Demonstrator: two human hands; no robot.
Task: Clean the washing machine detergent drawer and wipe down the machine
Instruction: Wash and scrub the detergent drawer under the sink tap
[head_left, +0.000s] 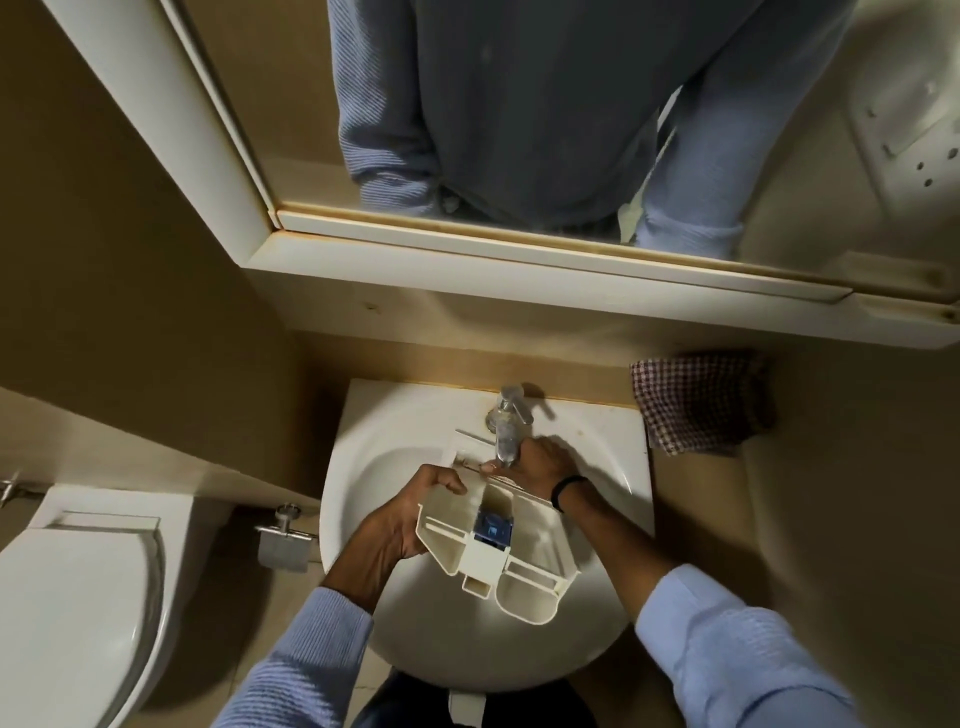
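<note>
Cream plastic detergent drawer (498, 551), held over the bowl of a white basin (363, 447), with its open compartments facing up and a small blue insert (493, 530) in the middle channel. The left hand (410, 514) grips the drawer's left wall, thumb over the top edge and fingers curled beneath. The right hand (540, 462) lies on the drawer's far end, directly under the spout of a chrome tap (506, 426). Its back faces the camera, so it is not possible to tell whether the fingers clasp the plastic or only press on it. A black band (566, 491) circles the right wrist.

The far end of the drawer is partly hidden by the right hand and the spout. Whether water is running is hard to make out.

A red-and-white checked cloth (696, 402) lies at the basin's right rear corner. A white-framed mirror (519, 104) above reflects the person's torso and blue sleeves. A white toilet (78, 597) stands to the left, cut off by the frame edge, with a metal paper holder (283, 545) between it and the basin.
</note>
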